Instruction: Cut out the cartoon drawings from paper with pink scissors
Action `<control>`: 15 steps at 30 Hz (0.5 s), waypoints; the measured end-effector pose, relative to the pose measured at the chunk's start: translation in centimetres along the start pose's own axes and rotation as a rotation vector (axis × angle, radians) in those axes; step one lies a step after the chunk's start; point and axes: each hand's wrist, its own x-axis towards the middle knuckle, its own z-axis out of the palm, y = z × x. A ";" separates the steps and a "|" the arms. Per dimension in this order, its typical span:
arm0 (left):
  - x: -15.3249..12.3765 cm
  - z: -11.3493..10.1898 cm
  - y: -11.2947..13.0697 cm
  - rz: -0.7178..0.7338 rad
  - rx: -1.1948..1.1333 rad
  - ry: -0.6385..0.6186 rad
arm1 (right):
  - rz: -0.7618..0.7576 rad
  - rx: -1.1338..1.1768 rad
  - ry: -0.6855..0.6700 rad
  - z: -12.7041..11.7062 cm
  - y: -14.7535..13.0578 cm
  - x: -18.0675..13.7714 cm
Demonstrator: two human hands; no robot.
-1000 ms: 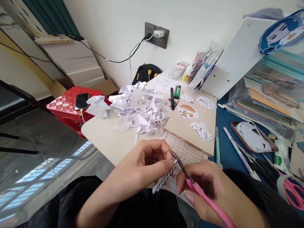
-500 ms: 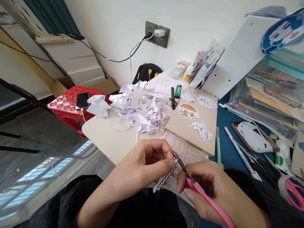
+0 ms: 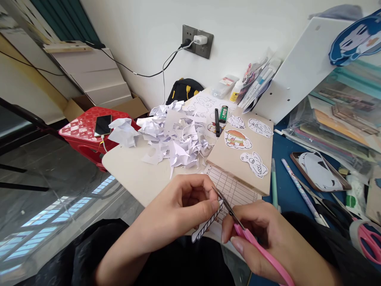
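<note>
Between the thumb and fingers of my left hand [image 3: 181, 206] is a narrow paper cutout [image 3: 205, 227] with black diagonal stripes and a white border. Its lower end points down and left; its upper part is partly hidden by my fingers. My right hand [image 3: 262, 238] is closed around pink-handled scissors [image 3: 253, 241]. Their blades point up and left and lie against the upper end of the cutout, beside my left fingertips. How far the blades are apart is hard to make out. Beneath both hands lies a sheet printed with a grid [image 3: 230, 186].
A heap of paper scraps [image 3: 181, 135] covers the table's left part. Character cutouts [image 3: 254, 163] lie on a beige board [image 3: 220, 161]. At right are pens, a brown tray [image 3: 320, 171] of cutouts and another pair of pink-handled scissors [image 3: 367, 240]. A phone [image 3: 102, 125] rests on a red stool [image 3: 77, 129].
Both hands, the scissors and the striped cutout keep almost the same place. Only a very slight shift of the camera view shows.
</note>
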 end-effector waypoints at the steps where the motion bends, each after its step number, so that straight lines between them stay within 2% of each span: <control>1: 0.0 0.0 0.0 0.000 0.002 0.001 | -0.002 -0.005 -0.002 0.0 0.0 0.0; 15: 0.0 0.1 -0.2 0.015 -0.071 -0.022 | -0.051 -0.001 0.006 0.1 0.2 -0.1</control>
